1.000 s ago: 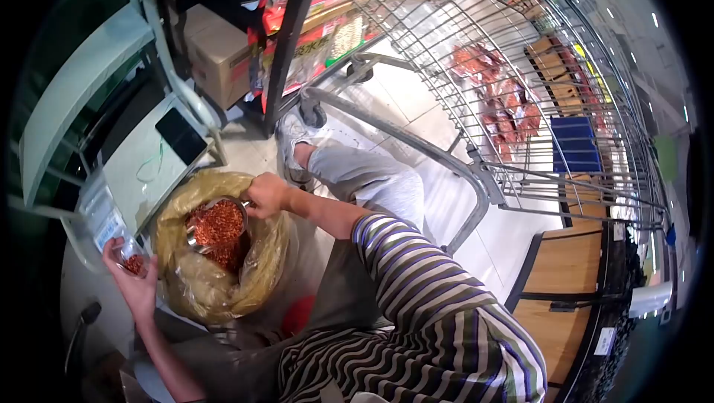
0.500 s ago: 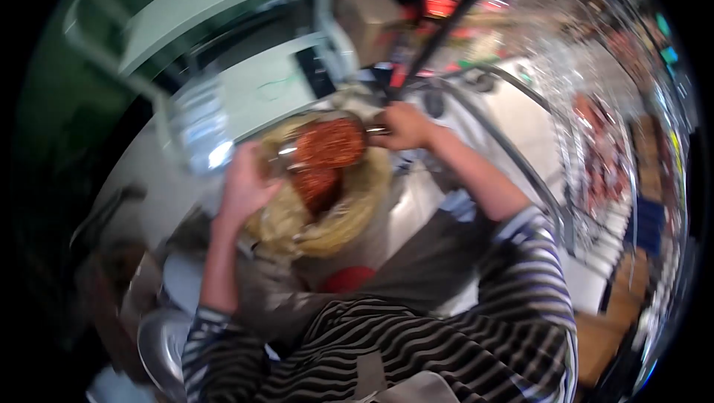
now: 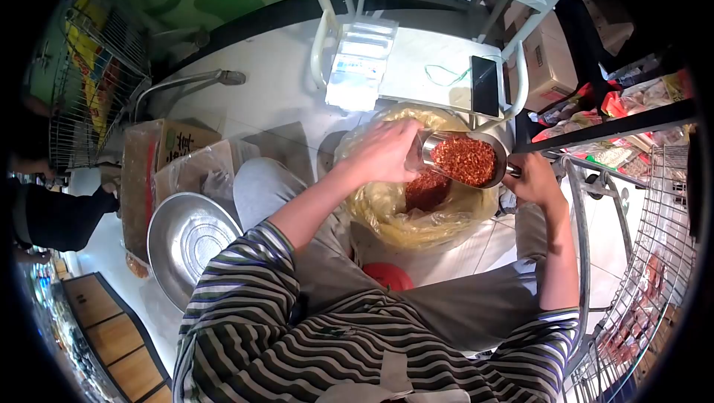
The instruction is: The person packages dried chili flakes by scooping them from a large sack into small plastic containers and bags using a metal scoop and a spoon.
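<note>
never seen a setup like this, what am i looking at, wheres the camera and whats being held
There is no machine here, just a person's two bare hands, seen from a camera worn on the head. The right hand grips the handle of a metal scoop full of red flakes, above an open yellow bag containing more. The left hand is at the scoop's other end; whether it holds anything is hard to tell. Beyond, a dark phone and clear plastic containers rest on a pale shelf.
</note>
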Motion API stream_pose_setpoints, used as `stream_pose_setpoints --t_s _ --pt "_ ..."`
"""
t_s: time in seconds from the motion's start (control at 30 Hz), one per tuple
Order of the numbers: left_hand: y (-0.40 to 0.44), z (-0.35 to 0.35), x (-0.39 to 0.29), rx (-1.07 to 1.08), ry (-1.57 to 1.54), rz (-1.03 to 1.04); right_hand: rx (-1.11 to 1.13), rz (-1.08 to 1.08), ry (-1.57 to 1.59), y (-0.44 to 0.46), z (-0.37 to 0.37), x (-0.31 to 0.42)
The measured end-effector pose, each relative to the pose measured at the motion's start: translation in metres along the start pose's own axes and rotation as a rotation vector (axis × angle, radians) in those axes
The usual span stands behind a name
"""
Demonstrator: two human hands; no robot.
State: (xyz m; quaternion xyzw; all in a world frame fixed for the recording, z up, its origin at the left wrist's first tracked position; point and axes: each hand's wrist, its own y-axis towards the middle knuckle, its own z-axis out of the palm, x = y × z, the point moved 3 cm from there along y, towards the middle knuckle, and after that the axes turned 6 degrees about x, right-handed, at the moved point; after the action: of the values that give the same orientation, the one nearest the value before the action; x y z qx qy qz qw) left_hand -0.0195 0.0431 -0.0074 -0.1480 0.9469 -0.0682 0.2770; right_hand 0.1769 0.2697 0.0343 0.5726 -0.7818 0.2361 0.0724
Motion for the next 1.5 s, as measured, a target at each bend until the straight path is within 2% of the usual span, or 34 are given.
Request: stream_pose_setpoints --t_s 0.2,0.27,0.3,0.33,0.37,0.4,0.5,0.63,0.7,0.77,0.8,0.83,0.87,0.9,0.93,0.97,1.03,1.1,1.2,1.5 --pt "0.006 0.002 -0.007 0.154 0.052 -0.049 0.033 -0.017 -0.113 0.006 -0.005 0.021" --pt "0.006 0.011 -0.003 0.125 0.003 -0.015 0.082 0.028 -0.162 0.007 -0.009 0.033" --pt "0.002 0.008 -0.004 0.043 -0.039 0.056 0.060 0.003 -0.178 0.009 -0.007 0.033" --pt "-0.003 0.006 -0.006 -0.014 -0.044 0.055 0.051 0.024 -0.146 0.010 -0.009 0.039" --pt "0.001 0.012 -0.001 0.032 -0.029 0.044 0.077 0.068 -0.090 0.014 -0.012 0.044" --pt "0.000 0.015 0.001 0.043 0.001 0.042 -0.028 -0.057 -0.072 0.011 -0.008 0.038" --pt "0.007 0.025 0.007 0.098 0.044 0.049 0.067 -0.108 0.052 0.013 -0.019 0.035" --pt "0.009 0.037 0.013 -0.011 0.014 0.082 0.207 -0.073 0.588 0.010 -0.026 0.017" --pt "0.013 0.037 0.013 0.027 -0.007 0.048 0.285 -0.068 0.635 0.007 -0.033 0.015" --pt "0.006 0.022 0.006 -0.005 0.014 -0.004 0.144 -0.093 0.821 0.002 -0.037 0.014" --pt "0.002 0.028 0.010 -0.212 -0.048 0.093 0.166 -0.040 0.800 0.002 -0.044 0.011" --pt "0.007 0.031 0.016 -0.318 -0.185 0.210 0.074 -0.092 0.818 0.000 -0.046 0.012" --pt "0.003 0.024 0.011 -0.317 -0.183 0.135 0.016 -0.064 0.903 -0.002 -0.052 0.022" --pt "0.002 0.017 0.009 -0.273 -0.251 0.107 -0.020 -0.124 0.813 0.000 -0.057 0.019" --pt "0.001 0.016 0.007 -0.333 -0.253 0.132 -0.159 -0.130 0.759 -0.001 -0.056 0.019" --pt "0.001 0.016 0.006 -0.378 -0.262 0.147 -0.161 -0.106 0.809 0.000 -0.056 0.019" --pt "0.002 0.012 0.002 -0.299 -0.240 0.072 -0.159 -0.174 1.125 0.003 -0.049 0.031" --pt "0.007 0.019 0.004 -0.312 -0.222 0.068 -0.224 -0.223 1.218 0.007 -0.044 0.038" --pt "0.003 0.013 -0.002 -0.305 -0.183 0.034 -0.325 -0.229 1.202 0.010 -0.045 0.048" --pt "0.005 0.012 -0.005 -0.261 -0.244 0.001 -0.381 -0.193 1.240 0.012 -0.048 0.049"
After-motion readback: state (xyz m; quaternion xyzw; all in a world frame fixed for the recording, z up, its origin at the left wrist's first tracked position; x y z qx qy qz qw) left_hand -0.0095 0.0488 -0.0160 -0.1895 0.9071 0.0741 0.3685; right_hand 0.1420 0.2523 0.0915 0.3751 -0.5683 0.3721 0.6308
